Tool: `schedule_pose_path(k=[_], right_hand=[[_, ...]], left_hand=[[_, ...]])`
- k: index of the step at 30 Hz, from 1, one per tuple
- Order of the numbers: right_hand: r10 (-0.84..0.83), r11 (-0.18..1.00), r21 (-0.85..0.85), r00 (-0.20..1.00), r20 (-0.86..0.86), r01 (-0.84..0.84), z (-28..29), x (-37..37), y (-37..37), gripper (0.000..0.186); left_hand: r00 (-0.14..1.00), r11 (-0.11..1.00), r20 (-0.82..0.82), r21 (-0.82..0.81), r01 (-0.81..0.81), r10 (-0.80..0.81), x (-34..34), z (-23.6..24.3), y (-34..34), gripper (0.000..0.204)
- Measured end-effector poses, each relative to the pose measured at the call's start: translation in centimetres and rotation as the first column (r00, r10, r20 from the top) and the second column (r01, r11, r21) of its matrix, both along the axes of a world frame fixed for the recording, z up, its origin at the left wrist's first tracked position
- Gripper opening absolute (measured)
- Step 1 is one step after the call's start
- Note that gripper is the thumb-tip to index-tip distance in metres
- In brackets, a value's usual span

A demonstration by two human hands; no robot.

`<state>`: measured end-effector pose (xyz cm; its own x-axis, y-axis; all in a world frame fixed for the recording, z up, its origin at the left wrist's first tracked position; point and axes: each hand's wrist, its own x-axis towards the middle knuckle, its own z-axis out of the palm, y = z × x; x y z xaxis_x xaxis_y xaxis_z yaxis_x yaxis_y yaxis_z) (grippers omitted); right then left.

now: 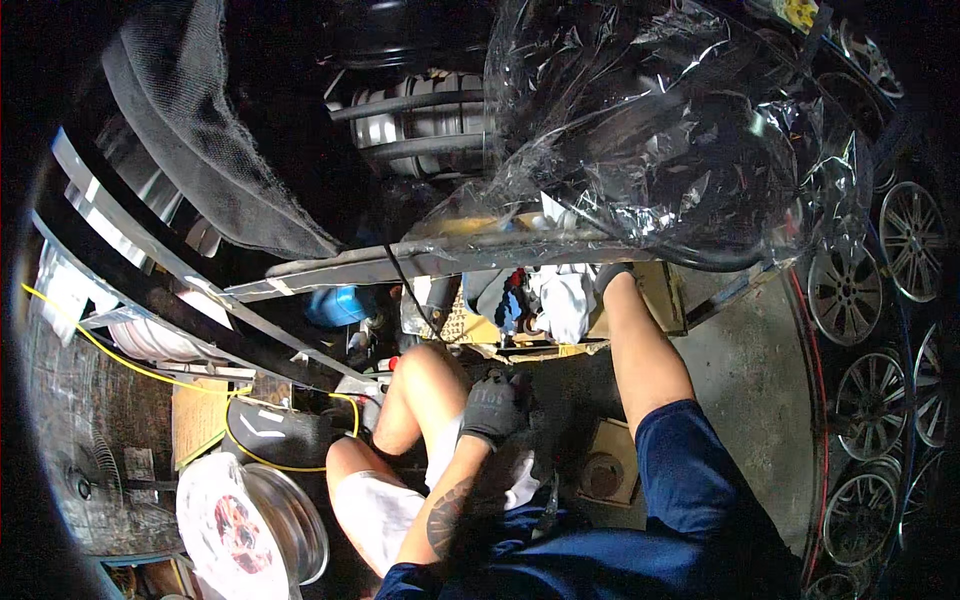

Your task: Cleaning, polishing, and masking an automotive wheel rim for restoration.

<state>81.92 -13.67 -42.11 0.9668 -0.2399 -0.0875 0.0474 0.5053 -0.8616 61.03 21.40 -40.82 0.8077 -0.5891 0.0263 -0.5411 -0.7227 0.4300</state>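
My left hand (492, 408), in a dark grey glove, is in front of my body beside a bare knee. Its fingers curl in toward a dark area, and what they hold, if anything, I cannot make out. My right arm stretches forward to a cardboard box (658, 300) under a metal rack beam (450, 258). The gloved right hand (611, 273) is at the box, next to a crumpled white cloth (565, 303). Its fingers are mostly hidden by the beam and plastic. Dark and blue items (508, 300) lie left of the cloth.
Clear plastic film (660, 130) and wheel rims (420, 125) fill the rack above. A wrapped rim (245, 525) stands at lower left by a yellow hose (150, 372). More rims (868, 405) line the right side. A cardboard piece (612, 460) lies on the floor.
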Motion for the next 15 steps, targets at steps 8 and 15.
schedule_pose_path(k=[8,15], right_hand=[[-0.12,0.797,-0.603,0.988,-0.094,0.039,0.0,-0.5,-3.3,0.035],[-0.251,0.336,-0.942,0.964,-0.084,0.006,-2.9,-5.4,-3.3,0.032]], left_hand=[[0.994,0.997,-0.1,0.047,0.053,-0.048,0.2,1.6,-0.3,0.043],[1.0,0.999,-0.008,-0.036,0.02,-0.02,-0.3,0.8,0.2,0.044]])
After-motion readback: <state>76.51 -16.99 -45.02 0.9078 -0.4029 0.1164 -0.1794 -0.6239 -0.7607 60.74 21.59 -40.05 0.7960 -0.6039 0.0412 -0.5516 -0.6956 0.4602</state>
